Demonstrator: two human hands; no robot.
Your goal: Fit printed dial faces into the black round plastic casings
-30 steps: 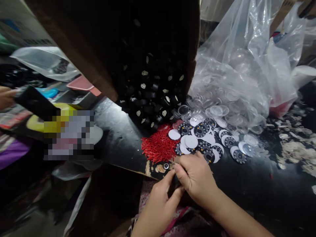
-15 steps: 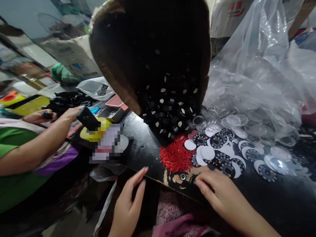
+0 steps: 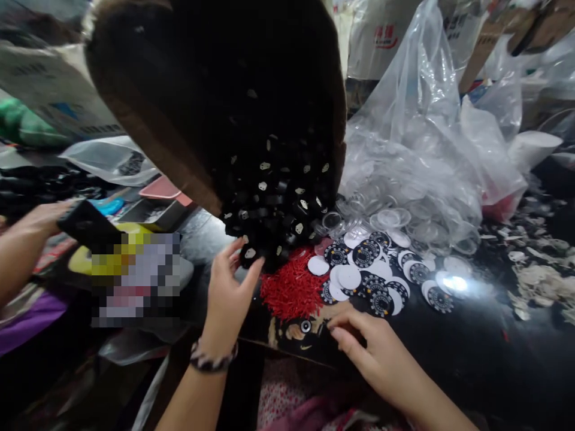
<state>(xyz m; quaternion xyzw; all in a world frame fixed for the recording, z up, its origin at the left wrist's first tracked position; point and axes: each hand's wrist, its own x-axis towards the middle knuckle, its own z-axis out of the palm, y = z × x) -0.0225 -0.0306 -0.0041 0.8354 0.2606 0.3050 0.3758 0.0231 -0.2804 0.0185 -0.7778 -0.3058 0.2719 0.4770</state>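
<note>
My left hand, a patterned band at its wrist, reaches to the near edge of a heap of small black parts with pale spots. Its thumb and fingers are apart, around one black part at that edge; a firm hold does not show. My right hand rests low over the table, thumb and forefinger close together; whatever is in them is too dark to make out. A small black ring with a pale centre lies just left of its fingertips. Between the hands is a pile of thin red pieces.
A big dark-lined carton lies tipped, spilling the black parts. Printed black dials and white discs spread to the right, clear round covers behind them under a plastic bag. At left are another person's arm and a pink tray.
My left hand has moved up and forward from the table's front edge to the black parts. My right hand keeps its pose near the ring. The view has turned right.
</note>
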